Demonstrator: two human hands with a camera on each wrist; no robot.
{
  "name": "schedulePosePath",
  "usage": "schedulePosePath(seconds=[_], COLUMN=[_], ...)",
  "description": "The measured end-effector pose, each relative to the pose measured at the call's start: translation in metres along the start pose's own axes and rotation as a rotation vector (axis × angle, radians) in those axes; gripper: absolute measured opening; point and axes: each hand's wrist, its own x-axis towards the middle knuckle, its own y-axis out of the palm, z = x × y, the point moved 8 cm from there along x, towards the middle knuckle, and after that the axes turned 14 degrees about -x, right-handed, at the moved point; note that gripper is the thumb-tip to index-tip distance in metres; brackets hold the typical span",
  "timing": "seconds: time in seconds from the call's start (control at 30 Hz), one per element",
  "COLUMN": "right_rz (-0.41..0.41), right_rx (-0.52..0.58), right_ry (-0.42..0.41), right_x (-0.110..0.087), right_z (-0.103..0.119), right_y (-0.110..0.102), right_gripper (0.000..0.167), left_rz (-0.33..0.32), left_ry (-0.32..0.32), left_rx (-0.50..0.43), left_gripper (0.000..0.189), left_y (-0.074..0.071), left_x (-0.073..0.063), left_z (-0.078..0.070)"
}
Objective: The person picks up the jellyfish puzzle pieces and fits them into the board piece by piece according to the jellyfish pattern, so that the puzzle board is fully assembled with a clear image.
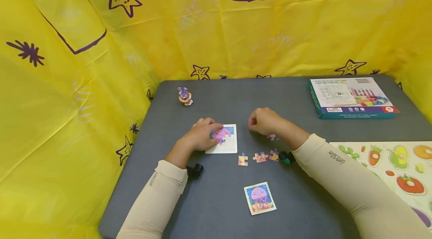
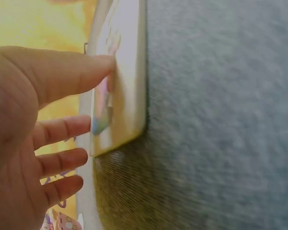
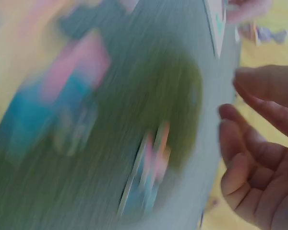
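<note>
Puzzle pieces (image 1: 260, 157), just below the frame's middle, should be light and stiff — pinch their edges. My left hand (image 1: 201, 135) spreads on the board (image 1: 231, 148); my right hand (image 1: 267, 121) curls loosely, holding nothing.

Creased yellow cloth (image 1: 216, 40) fills the top of the frame. The table (image 1: 216, 190) looks matt; the puzzle tray (image 1: 231, 146), smooth; the box (image 1: 352, 97), upper right, smooth printed card.
</note>
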Motion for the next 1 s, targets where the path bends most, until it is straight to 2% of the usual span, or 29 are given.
schedulePosePath(seconds=[0.07,0.17,0.3,0.5,0.63,0.77,0.9,1.0], right_rz=[0.043,0.067,0.053,-0.017,-0.066,-0.087,-0.033,0.013], right_rx=[-0.004,-0.041,-0.098,-0.072,-0.034,0.086,0.223,0.278], right_ry=[0.018,0.018,-0.008,0.010,0.014,-0.011,-0.031,-0.043], right_x=[-0.013,-0.028,-0.039,-0.044,-0.038,-0.027,-0.009,0.006], right_z=[-0.014,-0.033,-0.047,-0.054,-0.045,-0.028,-0.003,0.017], right_y=[0.001,0.004,0.010,0.012,0.007,0.002,0.007,0.014], right_gripper=[0.007,0.021,0.025,0.016,0.009,0.005,0.003,0.004], left_rz=[0.004,0.017,0.053,0.063,0.035,0.010,-0.001,-0.008], left_ry=[0.001,0.023,0.057,0.064,0.082,0.089,0.086,0.082], left_rx=[0.002,-0.008,-0.019,-0.013,-0.052,-0.078,-0.084,-0.091], left_gripper=[0.054,0.051,0.046,0.045,0.038,0.033,0.033,0.034], left_y=[0.000,0.000,0.002,0.006,0.002,0.000,-0.002,-0.002], left_x=[0.000,0.000,0.002,0.007,0.006,0.008,0.008,0.008], left_z=[-0.001,-0.007,-0.015,-0.017,-0.014,-0.012,-0.011,-0.011])
